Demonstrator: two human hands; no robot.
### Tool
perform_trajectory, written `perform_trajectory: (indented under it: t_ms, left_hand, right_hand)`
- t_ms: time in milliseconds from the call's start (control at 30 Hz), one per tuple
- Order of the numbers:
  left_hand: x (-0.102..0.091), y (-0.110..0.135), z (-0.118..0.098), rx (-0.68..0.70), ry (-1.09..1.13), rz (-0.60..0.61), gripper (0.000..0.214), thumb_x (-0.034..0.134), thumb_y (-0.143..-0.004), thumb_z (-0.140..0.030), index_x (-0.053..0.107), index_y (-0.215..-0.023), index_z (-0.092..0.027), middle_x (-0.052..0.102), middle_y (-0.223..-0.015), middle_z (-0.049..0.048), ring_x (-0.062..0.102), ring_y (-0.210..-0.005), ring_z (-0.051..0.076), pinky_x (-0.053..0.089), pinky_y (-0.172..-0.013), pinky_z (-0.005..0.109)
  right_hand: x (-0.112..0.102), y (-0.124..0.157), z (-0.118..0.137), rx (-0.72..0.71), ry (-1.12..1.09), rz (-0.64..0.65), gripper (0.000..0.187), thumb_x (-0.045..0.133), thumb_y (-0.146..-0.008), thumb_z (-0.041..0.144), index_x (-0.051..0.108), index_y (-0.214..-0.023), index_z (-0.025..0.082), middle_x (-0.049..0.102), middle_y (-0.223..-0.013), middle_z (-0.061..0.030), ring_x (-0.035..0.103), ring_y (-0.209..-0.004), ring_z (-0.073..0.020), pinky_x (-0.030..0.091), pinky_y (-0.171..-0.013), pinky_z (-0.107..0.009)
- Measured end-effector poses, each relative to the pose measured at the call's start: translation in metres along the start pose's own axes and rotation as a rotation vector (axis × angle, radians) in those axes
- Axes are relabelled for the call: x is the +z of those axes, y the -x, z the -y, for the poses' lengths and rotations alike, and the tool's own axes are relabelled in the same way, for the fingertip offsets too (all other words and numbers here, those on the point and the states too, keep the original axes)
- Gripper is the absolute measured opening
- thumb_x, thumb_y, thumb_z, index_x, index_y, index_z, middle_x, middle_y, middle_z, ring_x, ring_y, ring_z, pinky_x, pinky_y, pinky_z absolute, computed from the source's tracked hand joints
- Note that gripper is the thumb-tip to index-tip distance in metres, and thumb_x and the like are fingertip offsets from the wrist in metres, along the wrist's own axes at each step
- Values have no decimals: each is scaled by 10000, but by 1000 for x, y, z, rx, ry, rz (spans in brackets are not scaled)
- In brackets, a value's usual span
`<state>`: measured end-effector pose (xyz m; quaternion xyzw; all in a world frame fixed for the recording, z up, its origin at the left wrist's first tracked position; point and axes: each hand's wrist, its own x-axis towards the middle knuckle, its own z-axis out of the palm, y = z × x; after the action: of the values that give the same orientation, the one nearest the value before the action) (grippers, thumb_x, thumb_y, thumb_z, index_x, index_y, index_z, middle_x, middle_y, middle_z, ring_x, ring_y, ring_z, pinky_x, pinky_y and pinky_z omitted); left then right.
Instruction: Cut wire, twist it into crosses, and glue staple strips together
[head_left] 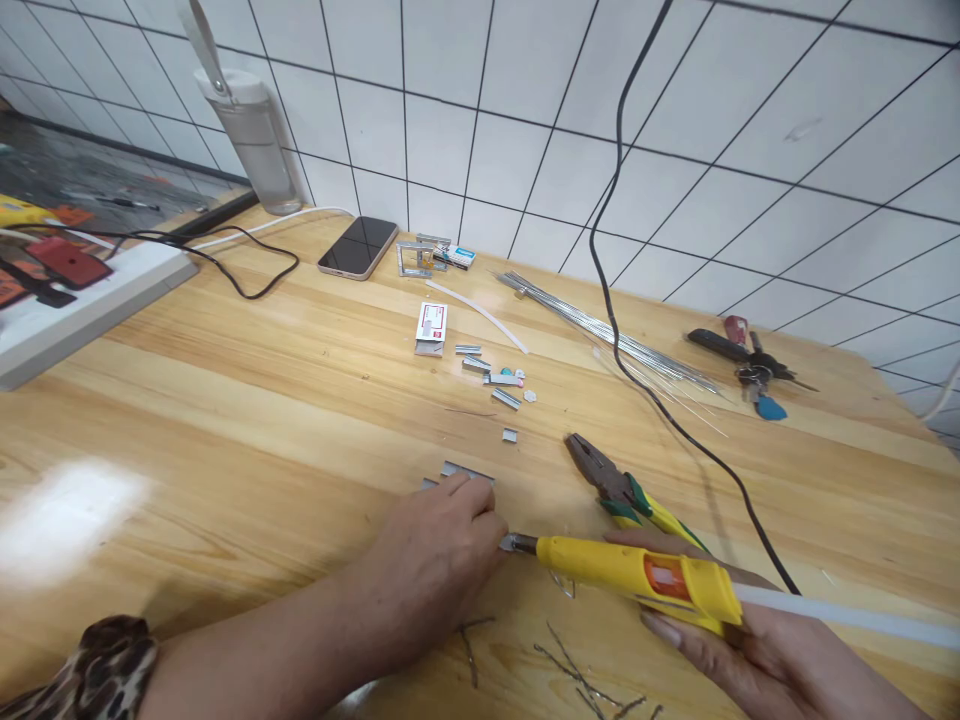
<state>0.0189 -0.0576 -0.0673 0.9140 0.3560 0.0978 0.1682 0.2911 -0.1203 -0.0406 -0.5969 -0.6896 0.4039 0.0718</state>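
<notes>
My right hand [750, 650] grips a yellow hot glue gun [637, 575] with a white glue stick sticking out its back; the nozzle points left. My left hand [439, 555] lies knuckles-up on the wooden table [225, 420], fingers curled and pressed on strips of metal staples [466, 472] right at the gun's tip. What sits under the fingertips is hidden. Pliers with yellow-green handles [615, 485] lie just behind the gun.
Loose staple strips [495, 380] and a staple box [431, 328] lie mid-table. Behind them are a phone [358, 246], thin metal wires [600, 325], keys [754, 370] and a water bottle [251, 135]. A black cable [660, 400] trails across. A white board [67, 300] sits left.
</notes>
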Motion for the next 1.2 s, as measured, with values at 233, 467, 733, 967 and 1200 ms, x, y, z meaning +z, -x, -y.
perform_trajectory:
  t_ms: [233,467,733,967,1200]
  left_hand:
    - [0,0,0,10,5,8,158,482,-866,-185,571,-736,-169,575,-837,42,523,-764,179,450,-629,283]
    - [-1,1,-1,4,-3,4,168,479,-868,-192,577,-733,-173,578,-833,40,521,-749,177,439,-609,276]
    - [-2,1,-1,0,4,19,163,474,-872,-192,577,-747,-169,576,-843,42,519,-756,174,444,-611,276]
    - [0,1,-2,5,15,15,167,465,-877,-184,574,-752,-168,573,-843,43,519,-770,182,454,-637,293]
    - [-1,2,-1,14,-4,5,154,485,-866,-180,572,-739,-171,572,-830,37,510,-735,176,443,-595,287]
  right_hand:
    - [-1,0,-3,9,12,2,366,549,-833,360,603,-1183,269,728,-999,-14,649,-987,-256,581,-742,-261]
    - [-1,-1,0,34,20,15,418,528,-835,399,577,-1217,239,709,-1052,-51,526,-1157,-274,564,-783,-260]
    - [0,5,-2,39,-3,73,498,498,-870,376,436,-1339,220,635,-1196,-63,483,-1200,-263,505,-892,-275]
    - [-1,4,-2,-7,48,9,459,516,-853,378,505,-1291,238,670,-1138,-48,520,-1166,-272,526,-863,-280]
    - [3,5,-5,18,14,15,400,514,-857,376,556,-1235,251,705,-1065,-27,607,-1060,-261,549,-825,-275]
